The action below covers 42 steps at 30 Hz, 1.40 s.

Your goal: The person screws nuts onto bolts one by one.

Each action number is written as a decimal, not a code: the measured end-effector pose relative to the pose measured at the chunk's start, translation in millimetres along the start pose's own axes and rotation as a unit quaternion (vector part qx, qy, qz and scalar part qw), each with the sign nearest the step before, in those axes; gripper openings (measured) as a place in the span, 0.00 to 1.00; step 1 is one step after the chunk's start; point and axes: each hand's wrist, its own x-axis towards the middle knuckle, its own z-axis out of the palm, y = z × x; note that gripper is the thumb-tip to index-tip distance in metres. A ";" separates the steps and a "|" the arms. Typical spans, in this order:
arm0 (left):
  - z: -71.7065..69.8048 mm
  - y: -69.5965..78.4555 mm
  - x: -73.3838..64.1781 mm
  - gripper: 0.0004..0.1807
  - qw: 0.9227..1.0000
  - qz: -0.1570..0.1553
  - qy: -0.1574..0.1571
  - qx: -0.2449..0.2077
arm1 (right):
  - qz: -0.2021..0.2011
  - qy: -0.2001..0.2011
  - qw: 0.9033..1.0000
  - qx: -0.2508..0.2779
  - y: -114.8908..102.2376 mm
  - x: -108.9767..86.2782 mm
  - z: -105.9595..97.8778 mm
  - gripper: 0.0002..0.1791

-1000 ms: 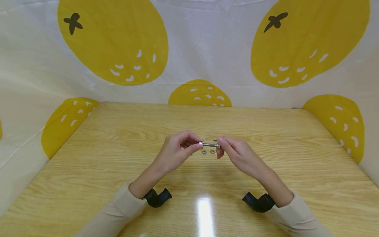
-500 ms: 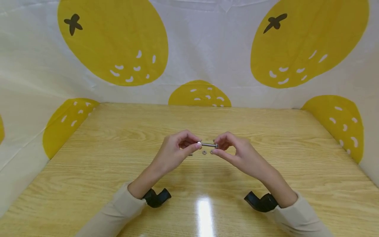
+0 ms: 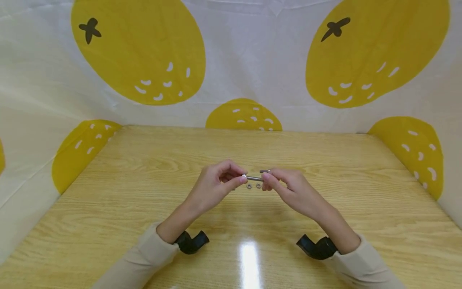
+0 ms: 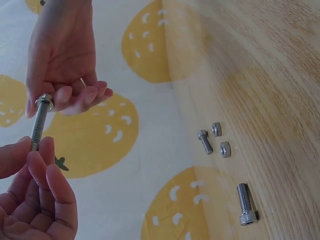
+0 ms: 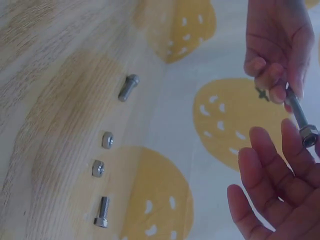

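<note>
My left hand pinches one end of a long steel bolt, held roughly level over the table. At the bolt's other end sits a hex nut, between the thumb and forefinger of my right hand. The right wrist view shows the nut's open face, with the bolt's tip inside it and the right fingers extended beside it. Left fingertips cover the bolt's far end there. In the head view the right thumb hides the nut.
Two loose nuts lie on the wooden table beneath the hands. A shorter socket-head bolt lies to one side of them, another bolt to the other. A white cloth with yellow fruit prints surrounds the table.
The right thumb and fingers have opened out around the nut, then closed across it again, rolling over it. The left hand keeps its hold on the bolt, nearly still.
</note>
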 end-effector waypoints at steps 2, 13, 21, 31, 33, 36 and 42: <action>0.1 -0.3 0.2 0.06 1.000 0.000 0.000 -0.001 | 0.012 -0.002 1.000 0.004 0.6 0.2 -0.6 0.19; -1.3 -1.0 1.4 0.06 1.000 -0.011 0.009 0.001 | -0.037 0.024 0.999 -0.009 -0.4 -0.5 -3.6 0.14; -1.1 1.6 0.6 0.06 1.000 -0.013 0.006 0.001 | -0.072 0.036 0.996 -0.024 1.3 -0.4 -2.3 0.07; 1.9 2.6 -1.4 0.06 1.000 0.017 0.007 0.005 | 0.023 0.019 1.000 -0.001 -0.7 0.9 2.5 0.19; 1.9 2.5 -1.2 0.06 1.000 0.016 0.007 0.005 | 0.038 0.015 0.999 -0.004 -1.0 1.1 1.7 0.19; 0.8 1.5 -0.6 0.06 1.000 0.006 0.009 0.001 | 0.026 0.015 1.000 -0.002 -0.4 0.4 -0.6 0.10; -1.8 -0.8 0.6 0.07 1.000 -0.008 0.006 -0.013 | -0.048 0.032 0.998 -0.009 -0.5 -0.3 -3.0 0.10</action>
